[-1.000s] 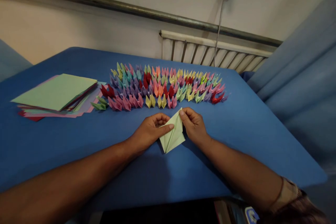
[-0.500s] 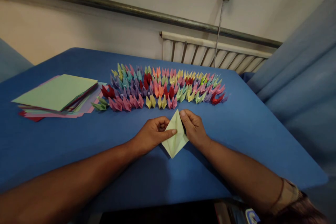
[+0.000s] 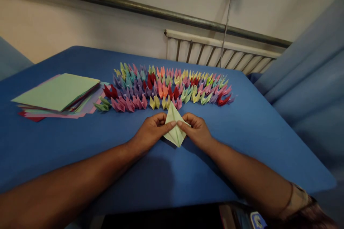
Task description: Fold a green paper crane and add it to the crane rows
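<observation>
A pale green folded origami paper, diamond-shaped with a crease down its middle, is held just above the blue table. On its left side my left hand pinches it, thumb on top and fingers curled behind. From the right my right hand grips it the same way. Both thumb tips meet near the centre crease. The fingers behind the paper are partly hidden. Its upper point overlaps the front row of folded paper cranes from my viewpoint.
Several rows of colourful cranes cover the middle of the blue table. A stack of coloured paper sheets lies at left, with a green crane beside it. Behind are a radiator and a pipe; a blue curtain hangs at right.
My right hand has shifted from the paper's upper right edge down to its middle, its thumb now beside the left one. The paper has moved slightly up and tilted a little leftward.
</observation>
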Action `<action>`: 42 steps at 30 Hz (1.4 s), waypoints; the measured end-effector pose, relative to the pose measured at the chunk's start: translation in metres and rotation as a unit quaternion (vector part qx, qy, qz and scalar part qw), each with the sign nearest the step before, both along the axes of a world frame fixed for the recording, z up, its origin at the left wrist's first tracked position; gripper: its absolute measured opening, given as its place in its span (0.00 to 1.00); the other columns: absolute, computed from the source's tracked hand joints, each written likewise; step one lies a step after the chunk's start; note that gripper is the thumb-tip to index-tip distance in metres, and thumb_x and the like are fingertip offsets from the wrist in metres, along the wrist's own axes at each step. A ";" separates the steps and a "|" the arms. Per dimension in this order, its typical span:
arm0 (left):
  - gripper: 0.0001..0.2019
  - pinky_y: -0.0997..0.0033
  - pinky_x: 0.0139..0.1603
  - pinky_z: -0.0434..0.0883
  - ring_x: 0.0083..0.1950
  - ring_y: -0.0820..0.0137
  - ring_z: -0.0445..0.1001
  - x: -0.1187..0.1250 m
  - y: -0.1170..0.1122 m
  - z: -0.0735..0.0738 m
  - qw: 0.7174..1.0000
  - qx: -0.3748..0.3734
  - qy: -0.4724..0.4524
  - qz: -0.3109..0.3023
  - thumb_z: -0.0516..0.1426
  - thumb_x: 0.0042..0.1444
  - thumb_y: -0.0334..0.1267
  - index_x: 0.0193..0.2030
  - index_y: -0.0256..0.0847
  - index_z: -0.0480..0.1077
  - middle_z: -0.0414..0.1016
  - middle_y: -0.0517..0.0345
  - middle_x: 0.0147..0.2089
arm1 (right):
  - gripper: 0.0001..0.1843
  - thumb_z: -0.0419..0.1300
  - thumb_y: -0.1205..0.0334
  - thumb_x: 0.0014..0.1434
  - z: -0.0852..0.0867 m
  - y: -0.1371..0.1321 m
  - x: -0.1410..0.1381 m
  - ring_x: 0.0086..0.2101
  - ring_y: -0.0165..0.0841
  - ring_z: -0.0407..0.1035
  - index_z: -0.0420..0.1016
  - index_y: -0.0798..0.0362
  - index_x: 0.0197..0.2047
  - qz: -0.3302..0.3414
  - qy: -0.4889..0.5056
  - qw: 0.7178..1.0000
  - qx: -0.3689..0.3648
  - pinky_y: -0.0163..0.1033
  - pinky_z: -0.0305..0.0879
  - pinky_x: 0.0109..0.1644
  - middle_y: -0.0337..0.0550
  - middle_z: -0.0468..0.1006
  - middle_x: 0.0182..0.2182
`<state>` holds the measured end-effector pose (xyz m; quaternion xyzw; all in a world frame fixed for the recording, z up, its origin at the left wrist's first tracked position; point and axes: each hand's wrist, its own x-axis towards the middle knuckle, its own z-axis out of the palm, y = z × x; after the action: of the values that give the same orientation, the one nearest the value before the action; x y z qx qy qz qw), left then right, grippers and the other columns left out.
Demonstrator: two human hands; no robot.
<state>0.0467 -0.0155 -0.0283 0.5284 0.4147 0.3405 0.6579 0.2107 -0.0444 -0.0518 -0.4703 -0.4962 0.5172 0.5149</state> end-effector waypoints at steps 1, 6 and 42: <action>0.17 0.70 0.35 0.71 0.33 0.69 0.74 0.000 0.000 0.000 1.000 0.002 0.004 -0.006 0.67 0.47 0.48 0.35 0.38 0.72 0.77 0.59 0.33 | 0.19 0.65 0.45 0.51 0.000 0.000 0.000 0.22 0.26 0.61 0.66 0.52 0.26 -0.001 0.001 1.000 0.001 0.33 0.59 0.27 0.33 0.70 0.21; 0.17 0.70 0.36 0.71 0.33 0.69 0.75 0.000 -0.001 0.000 1.000 0.001 -0.001 -0.015 0.67 0.47 0.48 0.37 0.38 0.73 0.77 0.59 0.33 | 0.20 0.66 0.45 0.50 0.002 0.000 0.001 0.22 0.26 0.61 0.66 0.51 0.26 0.006 0.009 1.000 0.008 0.33 0.58 0.26 0.32 0.69 0.21; 0.13 0.75 0.27 0.65 0.26 0.73 0.69 -0.003 0.004 0.003 0.990 0.086 0.086 -0.066 0.66 0.46 0.45 0.28 0.39 0.71 0.71 0.64 0.25 | 0.18 0.69 0.47 0.49 0.014 0.004 0.018 0.25 0.26 0.66 0.72 0.52 0.34 0.064 -0.001 0.997 0.033 0.33 0.63 0.29 0.33 0.72 0.24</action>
<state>0.0433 -0.0112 -0.0250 0.6363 0.4031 0.2839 0.5933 0.2282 -0.0408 -0.0380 -0.4207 -0.5426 0.5316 0.4959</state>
